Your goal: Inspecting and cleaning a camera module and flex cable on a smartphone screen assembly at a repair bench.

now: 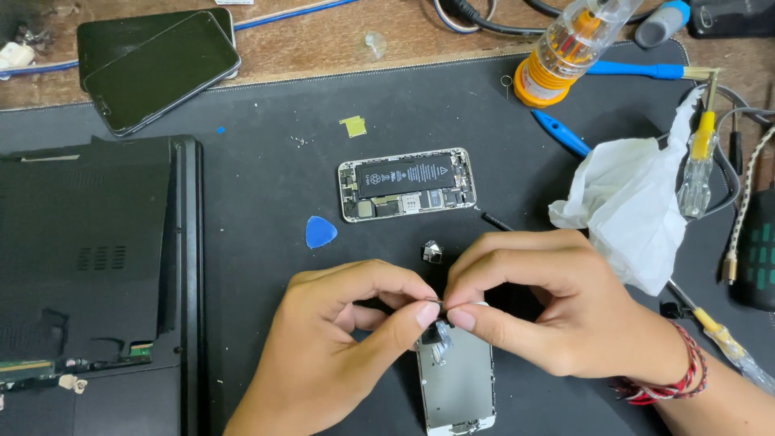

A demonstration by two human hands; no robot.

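Note:
My left hand (339,339) and my right hand (549,307) meet over the top end of a detached phone screen panel (456,387), which lies back side up near the front edge. Both hands pinch a small thin part (437,303) at that end between thumb and forefinger. The opened phone body (406,183), with its black battery showing, lies farther back on the dark mat (266,161), apart from both hands. A small metal piece (432,251) sits just behind my fingers, and a blue triangular pick (320,232) lies to its left.
An upside-down black laptop (97,266) fills the left side. Two dark phones (157,64) lie at the back left. A crumpled white tissue (638,206), screwdrivers (698,169), a blue tool (561,133), a clear bit holder (565,48) and cables crowd the right and back.

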